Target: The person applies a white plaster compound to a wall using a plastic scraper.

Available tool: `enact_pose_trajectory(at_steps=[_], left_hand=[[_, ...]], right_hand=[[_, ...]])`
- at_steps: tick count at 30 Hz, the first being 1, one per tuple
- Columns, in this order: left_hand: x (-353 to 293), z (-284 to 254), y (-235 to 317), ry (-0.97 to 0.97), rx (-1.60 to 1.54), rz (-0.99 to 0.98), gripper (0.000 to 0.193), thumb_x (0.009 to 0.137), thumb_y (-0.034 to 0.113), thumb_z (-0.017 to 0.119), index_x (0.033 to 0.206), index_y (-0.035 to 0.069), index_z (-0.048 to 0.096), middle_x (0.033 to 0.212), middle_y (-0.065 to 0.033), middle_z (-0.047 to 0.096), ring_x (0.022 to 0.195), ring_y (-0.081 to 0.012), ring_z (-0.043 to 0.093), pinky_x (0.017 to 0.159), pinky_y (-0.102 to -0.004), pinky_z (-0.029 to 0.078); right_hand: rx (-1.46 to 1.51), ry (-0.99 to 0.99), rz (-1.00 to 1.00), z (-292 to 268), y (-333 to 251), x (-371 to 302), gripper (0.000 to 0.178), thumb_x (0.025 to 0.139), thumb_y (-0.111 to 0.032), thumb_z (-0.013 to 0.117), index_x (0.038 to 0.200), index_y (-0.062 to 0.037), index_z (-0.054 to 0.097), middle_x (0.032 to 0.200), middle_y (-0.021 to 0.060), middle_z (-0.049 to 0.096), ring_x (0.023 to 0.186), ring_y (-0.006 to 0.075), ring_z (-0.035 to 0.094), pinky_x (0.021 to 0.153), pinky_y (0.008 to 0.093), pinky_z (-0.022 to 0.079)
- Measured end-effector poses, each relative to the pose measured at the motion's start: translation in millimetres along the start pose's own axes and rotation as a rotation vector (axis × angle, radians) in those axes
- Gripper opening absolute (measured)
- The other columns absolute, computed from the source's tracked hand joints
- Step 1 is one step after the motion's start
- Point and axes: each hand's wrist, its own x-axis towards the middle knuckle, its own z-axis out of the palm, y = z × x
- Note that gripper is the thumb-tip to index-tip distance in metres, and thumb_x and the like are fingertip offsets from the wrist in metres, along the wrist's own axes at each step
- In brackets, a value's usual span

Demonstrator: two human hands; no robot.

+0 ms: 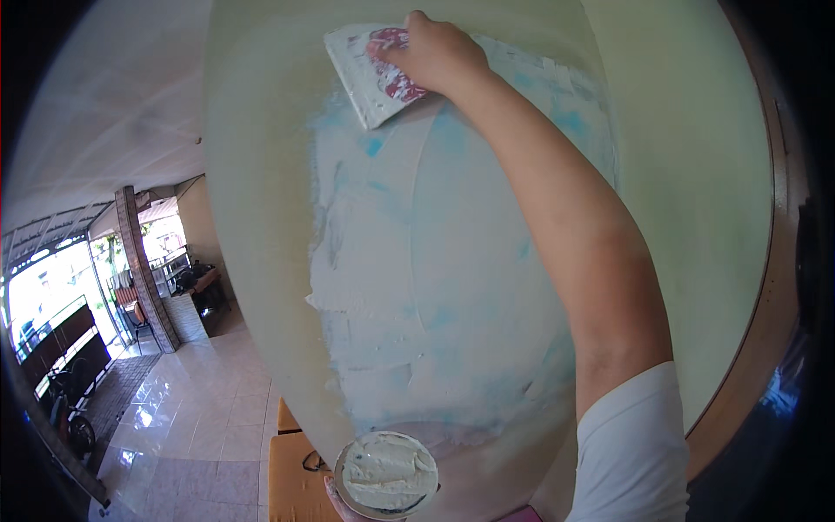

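- Gripping a scraper (374, 74), the right hand (437, 54) is stretched way up high, fingers wrapped over the blade's top edge, blade flat on the wall (252, 174).
- Left hand (341, 503) is barely in view at the bottom edge, fingers curled under a round tub (387, 475) full of white putty (385, 470).
- Big white putty patch (417, 287) covers the middle of the wall, blue showing through in spots.
- Far left: tiled floor (204, 418), brick pillar (143, 265).
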Motion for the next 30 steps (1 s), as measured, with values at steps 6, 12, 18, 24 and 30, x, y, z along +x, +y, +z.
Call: enact_pose_trajectory(at_steps=[6,12,18,24,30], left_hand=[[-6.2,21.3,-20.4,0.108,-0.668,-0.258,0.082,0.084,0.073,0.053,0.148,0.022,0.042,0.151,-0.0094,0.041,0.137,-0.0363,0.040,0.110,-0.0612,0.035],[-10.7,62.1,-17.2,0.204,-0.580,-0.360,0.088,0.082,0.076,0.054,0.150,0.022,0.039,0.153,-0.0115,0.039,0.138,-0.0381,0.038,0.110,-0.0633,0.033],[-13.2,79.3,-55.5,0.055,-0.410,-0.197,0.090,0.080,0.075,0.058,0.150,0.021,0.038,0.153,-0.0130,0.038,0.137,-0.0399,0.039,0.108,-0.0646,0.036],[-15.1,114.7,-82.8,0.126,-0.649,-0.375,0.090,0.081,0.075,0.057,0.150,0.021,0.038,0.153,-0.0125,0.038,0.137,-0.0403,0.040,0.108,-0.0648,0.036],[-17.6,129.7,-82.1,0.105,-0.627,-0.354,0.089,0.083,0.075,0.055,0.150,0.020,0.037,0.154,-0.0125,0.038,0.137,-0.0399,0.039,0.109,-0.0631,0.036]], right_hand=[[-0.011,-0.111,0.141,-19.1,137.2,2.9,0.079,0.083,-0.070,0.060,0.115,0.0026,0.062,0.105,0.0244,0.070,0.100,0.0389,0.067,0.089,0.0451,0.051],[-0.013,-0.114,0.289,-23.4,237.0,-17.5,0.085,0.084,-0.072,0.057,0.118,0.0069,0.060,0.112,0.0277,0.067,0.107,0.0404,0.065,0.093,0.0450,0.050],[-0.053,-0.081,0.425,-38.7,302.7,-39.3,0.085,0.085,-0.066,0.060,0.124,0.0099,0.054,0.117,0.0309,0.064,0.112,0.0411,0.063,0.096,0.0434,0.049],[0.180,0.143,0.334,-78.9,244.3,-20.8,0.069,0.088,-0.047,0.064,0.129,0.0070,0.053,0.121,0.0251,0.064,0.113,0.0367,0.063,0.097,0.0388,0.049],[-0.153,-0.072,0.141,-104.9,139.6,-36.3,0.052,0.097,-0.018,0.058,0.143,0.0018,0.043,0.129,0.0215,0.059,0.118,0.0294,0.059,0.099,0.0383,0.049]])
